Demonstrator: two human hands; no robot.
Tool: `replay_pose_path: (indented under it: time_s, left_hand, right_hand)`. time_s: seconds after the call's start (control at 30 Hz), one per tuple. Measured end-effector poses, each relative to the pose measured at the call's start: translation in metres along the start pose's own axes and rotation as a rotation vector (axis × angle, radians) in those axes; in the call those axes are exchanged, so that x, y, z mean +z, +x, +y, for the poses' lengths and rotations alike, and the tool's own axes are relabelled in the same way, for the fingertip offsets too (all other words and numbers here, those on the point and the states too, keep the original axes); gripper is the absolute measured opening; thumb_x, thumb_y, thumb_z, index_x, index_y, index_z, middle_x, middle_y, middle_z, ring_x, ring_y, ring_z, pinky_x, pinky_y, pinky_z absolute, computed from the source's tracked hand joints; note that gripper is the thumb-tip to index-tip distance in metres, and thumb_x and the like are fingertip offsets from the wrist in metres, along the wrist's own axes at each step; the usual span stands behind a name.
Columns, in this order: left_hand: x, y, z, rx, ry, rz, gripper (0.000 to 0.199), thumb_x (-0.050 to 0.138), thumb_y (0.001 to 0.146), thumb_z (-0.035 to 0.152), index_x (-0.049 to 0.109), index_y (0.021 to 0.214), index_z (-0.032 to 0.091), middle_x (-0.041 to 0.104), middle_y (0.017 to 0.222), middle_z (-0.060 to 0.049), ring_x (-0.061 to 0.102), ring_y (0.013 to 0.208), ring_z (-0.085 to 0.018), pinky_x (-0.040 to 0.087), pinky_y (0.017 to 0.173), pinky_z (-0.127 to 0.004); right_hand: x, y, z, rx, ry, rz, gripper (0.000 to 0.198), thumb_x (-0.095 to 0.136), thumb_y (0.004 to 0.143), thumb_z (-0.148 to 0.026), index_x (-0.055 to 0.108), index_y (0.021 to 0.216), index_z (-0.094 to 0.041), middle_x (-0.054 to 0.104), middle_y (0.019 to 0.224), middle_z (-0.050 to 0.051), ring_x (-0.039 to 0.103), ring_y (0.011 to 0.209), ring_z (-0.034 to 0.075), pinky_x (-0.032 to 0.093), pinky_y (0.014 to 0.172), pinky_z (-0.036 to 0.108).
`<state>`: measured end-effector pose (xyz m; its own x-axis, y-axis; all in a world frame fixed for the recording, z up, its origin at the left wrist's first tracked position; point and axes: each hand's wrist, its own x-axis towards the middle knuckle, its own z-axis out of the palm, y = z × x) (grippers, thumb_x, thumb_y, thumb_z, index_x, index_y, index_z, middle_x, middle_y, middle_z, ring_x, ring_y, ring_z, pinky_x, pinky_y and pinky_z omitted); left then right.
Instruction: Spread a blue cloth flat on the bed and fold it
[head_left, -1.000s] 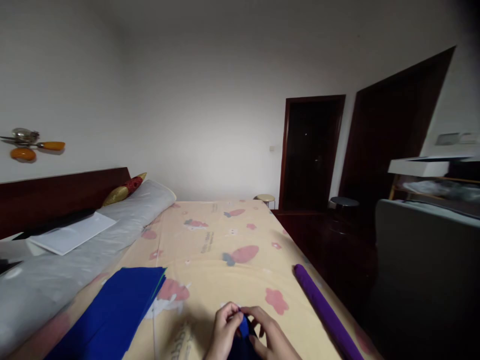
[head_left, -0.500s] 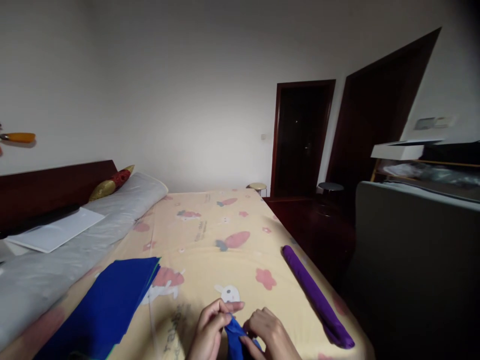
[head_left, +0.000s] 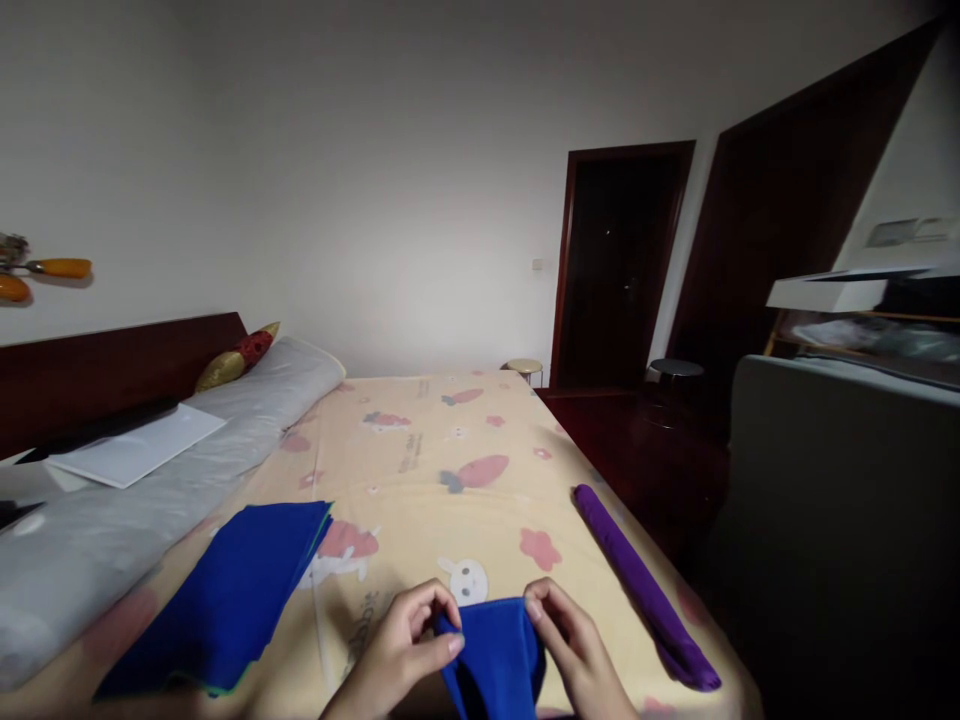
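Both of my hands pinch the top edge of a small blue cloth at the near edge of the bed. My left hand grips its left corner between thumb and forefinger. My right hand holds its right corner. The cloth hangs spread between them over the cream patterned bedsheet. A stack of folded blue cloths lies to the left of my hands. A rolled purple cloth lies along the bed's right edge.
A long grey bolster with white paper on it runs along the dark headboard at left. A grey piece of furniture stands right of the bed. Two stools and dark doors are at the far end.
The blue cloth was bunched between my fingers; now it is opened out and held by its two top corners. My hands have moved apart and the view has dipped slightly.
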<state>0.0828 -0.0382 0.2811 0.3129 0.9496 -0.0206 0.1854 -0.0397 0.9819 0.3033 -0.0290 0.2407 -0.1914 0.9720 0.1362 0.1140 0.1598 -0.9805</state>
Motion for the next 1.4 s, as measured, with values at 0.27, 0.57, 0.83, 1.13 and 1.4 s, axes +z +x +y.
replay_pose_path:
  time_s: [0.27,0.57,0.83,1.13,1.4]
  left_hand:
    - [-0.01,-0.006,0.0,-0.049,0.28,0.008,0.028,0.064,0.07,0.027,0.062,0.098,0.027,0.057,0.083,0.004,0.052,0.082,-0.014,0.039,0.077,-0.026]
    - [-0.05,0.003,-0.01,-0.109,0.447,0.149,0.013,0.061,0.071,0.035,0.065,0.075,0.024,0.059,0.069,0.004,0.053,0.074,-0.015,0.04,0.071,-0.026]
    - [-0.118,-0.004,-0.022,-0.105,0.34,0.339,0.023,0.07,0.06,0.041,0.064,0.069,0.021,0.062,0.062,0.003,0.055,0.068,-0.016,0.043,0.065,-0.028]
    - [-0.157,-0.024,-0.013,-0.027,0.395,0.634,0.039,0.074,0.047,0.056,0.071,0.065,0.022,0.076,0.071,-0.003,0.067,0.08,-0.025,0.056,0.075,-0.035]
    - [-0.17,-0.04,-0.008,0.003,0.355,1.037,0.035,0.073,0.052,0.052,0.073,0.072,0.023,0.077,0.07,0.002,0.07,0.077,-0.022,0.058,0.069,-0.028]
  right_hand:
    - [-0.018,-0.003,-0.028,-0.015,-0.16,-0.055,0.037,0.046,0.08,-0.057,0.053,0.072,-0.022,0.053,0.07,-0.001,0.048,0.071,0.013,0.042,0.069,0.03]
    - [-0.054,0.002,-0.034,-0.078,-0.27,0.132,0.033,0.05,0.079,-0.054,0.058,0.073,-0.023,0.058,0.072,0.0,0.054,0.072,0.014,0.046,0.069,0.028]
    - [-0.076,0.009,-0.035,-0.076,-0.266,0.223,0.032,0.055,0.075,-0.054,0.061,0.071,-0.023,0.062,0.071,0.0,0.056,0.072,0.015,0.047,0.069,0.028]
    - [-0.077,0.009,-0.031,0.037,-0.424,-0.214,0.026,0.063,0.071,-0.045,0.062,0.086,-0.024,0.067,0.09,0.001,0.059,0.09,0.019,0.044,0.083,0.033]
    - [-0.093,0.015,-0.016,0.182,-0.499,-0.286,0.022,0.065,0.069,-0.04,0.054,0.076,-0.022,0.052,0.074,-0.004,0.043,0.073,0.012,0.037,0.069,0.028]
